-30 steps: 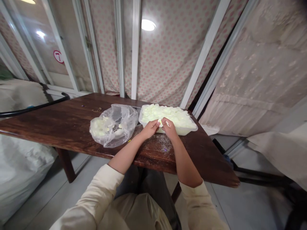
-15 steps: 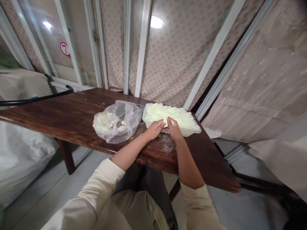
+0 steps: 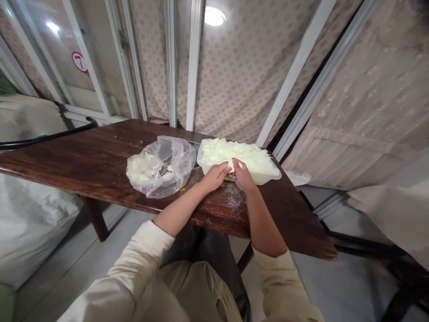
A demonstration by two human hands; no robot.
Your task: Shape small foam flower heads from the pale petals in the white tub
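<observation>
My left hand (image 3: pixel 215 175) and my right hand (image 3: pixel 243 175) meet at the near edge of a white plastic tub (image 3: pixel 263 178). Between their fingertips they pinch a small pale yellow-white piece (image 3: pixel 231 166), too small to identify further. Both hands are closed on it, thumbs on top. Many thin, pale yellow-white pieces (image 3: pixel 234 152) fill the tub up to its rim and heap above it. To the left of my hands lies a clear plastic bag (image 3: pixel 181 154) with more pale pieces and a few white lumps inside.
The dark wooden table (image 3: pixel 90 156) carries white grains (image 3: pixel 234 195), a purple bit and a yellow scrap near its front edge. A large white sack (image 3: pixel 36 223) stands on the floor at left. Behind are framed panes and dotted curtain (image 3: pixel 231 85); a pale cloth hangs at right.
The camera view has tilted and shifted slightly. My hands stay together at the tub's near edge, still pinching the small piece, with only small finger movement.
</observation>
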